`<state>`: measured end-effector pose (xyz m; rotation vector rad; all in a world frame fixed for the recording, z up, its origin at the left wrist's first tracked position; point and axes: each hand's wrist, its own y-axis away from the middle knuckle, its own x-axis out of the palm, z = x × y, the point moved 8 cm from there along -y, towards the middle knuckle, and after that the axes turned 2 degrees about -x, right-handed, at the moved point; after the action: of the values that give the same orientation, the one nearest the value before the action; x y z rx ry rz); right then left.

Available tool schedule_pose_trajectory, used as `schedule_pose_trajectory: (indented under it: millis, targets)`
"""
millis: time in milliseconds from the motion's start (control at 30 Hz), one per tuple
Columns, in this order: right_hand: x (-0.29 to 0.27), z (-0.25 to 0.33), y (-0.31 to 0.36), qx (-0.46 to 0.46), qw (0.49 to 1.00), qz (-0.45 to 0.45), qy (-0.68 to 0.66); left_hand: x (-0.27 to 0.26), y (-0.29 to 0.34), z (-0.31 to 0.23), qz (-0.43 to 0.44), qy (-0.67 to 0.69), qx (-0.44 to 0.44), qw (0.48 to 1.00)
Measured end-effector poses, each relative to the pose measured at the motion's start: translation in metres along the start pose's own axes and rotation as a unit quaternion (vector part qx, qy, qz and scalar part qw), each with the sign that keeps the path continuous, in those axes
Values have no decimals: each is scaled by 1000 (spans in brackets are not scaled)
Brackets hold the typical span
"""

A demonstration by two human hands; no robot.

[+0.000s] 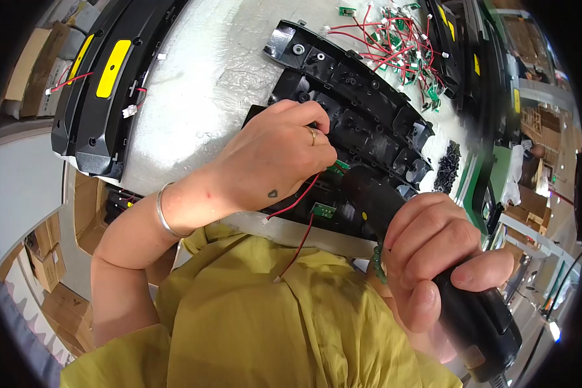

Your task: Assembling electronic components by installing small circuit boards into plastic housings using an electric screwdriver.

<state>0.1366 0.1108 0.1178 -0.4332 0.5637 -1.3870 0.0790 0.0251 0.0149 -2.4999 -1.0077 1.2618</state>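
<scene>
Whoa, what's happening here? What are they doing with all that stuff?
A person is working over black plastic shells on a table. The right hand grips a black handheld tool, its front end beside a small green circuit board. The left hand is right by that board too, but what it holds, if anything, is hidden. A heap of wired green boards lies farther back.

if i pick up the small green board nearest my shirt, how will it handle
The green board looks small and flat, so probably light. Its red wire bends loosely downward, so likely floppy and trailing. The white plug at the wire's end may swing.
</scene>
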Motion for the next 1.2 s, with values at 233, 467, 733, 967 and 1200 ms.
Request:
schedule_pose_trajectory:
  millis: [233, 467, 733, 967, 1200]
  targets:
    - [-1, -5, -6, 23, 1000, 4, -13, 2, 0, 2, 6, 16, -9, 1000]
    - [-4, -3, -7, 5, 1000, 0, -20, -1, 0, 5, -9, 41, 1, 999]
    - [-25, 33, 4, -146, 963, -194, -114, -8, 0, 6, -33, 114, -28, 992]
    - [-25, 34, 4, -102, 969, -203, -94, -10, -5, -2, -9, 104, -21, 994]
    - [-27, 32, 9, -129, 967, -181, -124, -9, -5, -4, -2, 103, -21, 994]
